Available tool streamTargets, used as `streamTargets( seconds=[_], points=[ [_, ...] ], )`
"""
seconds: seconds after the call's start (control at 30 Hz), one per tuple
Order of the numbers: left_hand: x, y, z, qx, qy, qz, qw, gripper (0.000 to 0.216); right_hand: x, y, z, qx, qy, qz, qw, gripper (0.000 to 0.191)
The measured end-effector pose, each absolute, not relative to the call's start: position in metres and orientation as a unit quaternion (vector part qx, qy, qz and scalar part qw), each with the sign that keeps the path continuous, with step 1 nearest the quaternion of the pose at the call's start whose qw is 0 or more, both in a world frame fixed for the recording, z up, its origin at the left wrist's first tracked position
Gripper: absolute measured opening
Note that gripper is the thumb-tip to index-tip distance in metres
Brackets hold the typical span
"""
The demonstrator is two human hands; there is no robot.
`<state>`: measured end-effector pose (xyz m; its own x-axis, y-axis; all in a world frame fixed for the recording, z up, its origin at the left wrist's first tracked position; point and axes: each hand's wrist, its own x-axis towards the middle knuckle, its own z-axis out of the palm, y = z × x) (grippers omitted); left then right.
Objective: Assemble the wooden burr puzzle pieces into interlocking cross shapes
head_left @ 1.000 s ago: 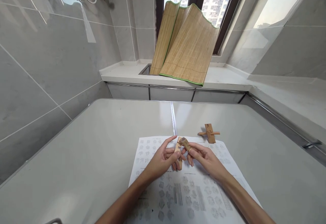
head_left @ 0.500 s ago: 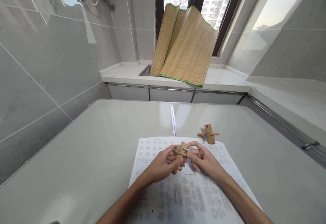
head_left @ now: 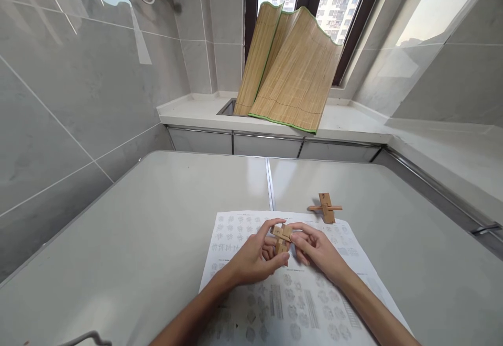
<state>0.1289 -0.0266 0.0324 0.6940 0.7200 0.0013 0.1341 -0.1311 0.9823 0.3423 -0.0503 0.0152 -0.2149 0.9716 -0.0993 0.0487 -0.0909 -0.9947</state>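
Both of my hands meet over a printed instruction sheet (head_left: 291, 304) on the grey table (head_left: 157, 230). Between them is a small wooden puzzle assembly (head_left: 282, 236) of crossed notched bars. My left hand (head_left: 255, 257) pinches it from the left, thumb below and forefinger arched over the top. My right hand (head_left: 314, 249) grips it from the right with closed fingertips. A second crossed pair of wooden pieces (head_left: 326, 207) lies on the table beyond the sheet's far right corner, apart from both hands.
A rolled-out bamboo mat (head_left: 291, 78) leans against the window on the white ledge (head_left: 346, 120) behind the table. Tiled walls close in on the left and right. A metal handle (head_left: 88, 338) shows at the bottom left edge.
The bar my right hand held tilted above the other piece now sits crossed with it. Both hands have closed in around the joined pieces and moved slightly lower over the sheet.
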Motion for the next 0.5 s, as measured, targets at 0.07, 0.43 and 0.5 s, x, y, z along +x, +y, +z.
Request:
streamTargets(
  seconds=[0.07, 0.43, 0.5],
  points=[
    [0.1286, -0.0269, 0.0346, 0.711, 0.300, 0.249, 0.586, 0.062, 0.3423, -0.0505, 0.0151, -0.468, -0.537, 0.569, 0.410, 0.053],
    [0.1305, -0.0276, 0.0300, 0.666, 0.347, 0.278, 0.599, 0.066, 0.3437, -0.0490, 0.0094, -0.448, -0.498, 0.610, 0.424, 0.048],
    [0.1310, -0.0263, 0.0301, 0.637, 0.348, 0.294, 0.621, 0.063, 0.3440, -0.0485, 0.0080, -0.448, -0.495, 0.607, 0.430, 0.046]
  ],
)
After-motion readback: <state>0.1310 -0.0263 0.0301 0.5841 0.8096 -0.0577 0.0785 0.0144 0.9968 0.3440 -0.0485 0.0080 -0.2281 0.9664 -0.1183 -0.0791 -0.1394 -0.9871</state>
